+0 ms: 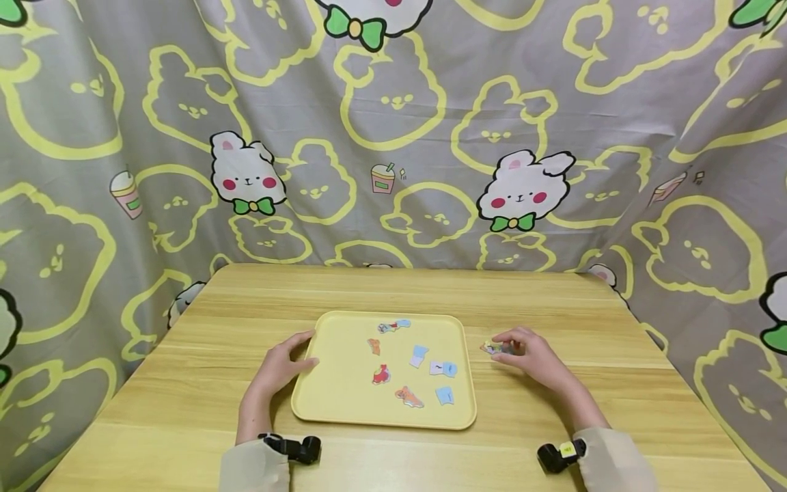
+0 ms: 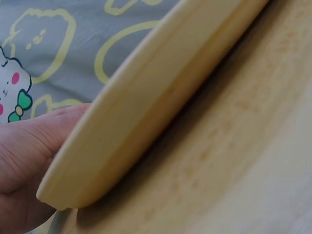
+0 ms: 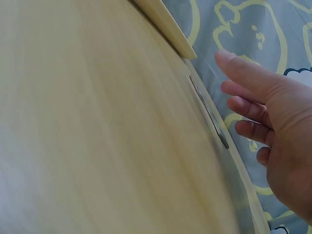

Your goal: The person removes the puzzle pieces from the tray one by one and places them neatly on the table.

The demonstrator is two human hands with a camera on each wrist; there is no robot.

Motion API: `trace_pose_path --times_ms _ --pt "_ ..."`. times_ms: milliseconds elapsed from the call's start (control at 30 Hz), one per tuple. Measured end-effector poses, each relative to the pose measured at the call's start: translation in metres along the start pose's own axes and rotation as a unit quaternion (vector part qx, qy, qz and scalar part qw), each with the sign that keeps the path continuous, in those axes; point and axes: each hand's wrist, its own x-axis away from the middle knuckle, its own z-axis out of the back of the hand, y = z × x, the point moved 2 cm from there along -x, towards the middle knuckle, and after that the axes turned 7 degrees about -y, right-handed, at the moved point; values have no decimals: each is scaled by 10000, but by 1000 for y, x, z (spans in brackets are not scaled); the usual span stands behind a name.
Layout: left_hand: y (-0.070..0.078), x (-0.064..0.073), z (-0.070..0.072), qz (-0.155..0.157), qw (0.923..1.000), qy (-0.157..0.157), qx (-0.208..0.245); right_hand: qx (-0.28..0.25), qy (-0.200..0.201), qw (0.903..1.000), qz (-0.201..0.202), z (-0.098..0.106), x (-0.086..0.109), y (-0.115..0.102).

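My left hand (image 1: 281,365) grips the left rim of a pale yellow tray (image 1: 335,403), its thumb over the edge. In the left wrist view that hand (image 2: 27,151) is partly hidden behind the tray's side (image 2: 131,112). My right hand (image 1: 535,355) hovers right of the tray, thumb and fingers apart, over a thin colourful puzzle piece (image 1: 490,347), perhaps several joined. The right wrist view shows this flat piece (image 3: 209,112) lying on the table, a gap between it and the hand (image 3: 273,112).
On the tray lie loose puzzle pieces: a red one (image 1: 381,374), an orange one (image 1: 408,397), a small orange one (image 1: 374,346), several blue ones such as (image 1: 445,395), and a joined strip (image 1: 393,326). A patterned curtain (image 1: 393,137) hangs behind the wooden table (image 1: 553,294).
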Motion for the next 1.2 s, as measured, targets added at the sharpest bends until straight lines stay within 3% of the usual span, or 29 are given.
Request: trace_pose_path --times_ms 1200 --pt "0 -1 0 2 10000 37 23 -209 -740 9924 957 -34 -18 -42"
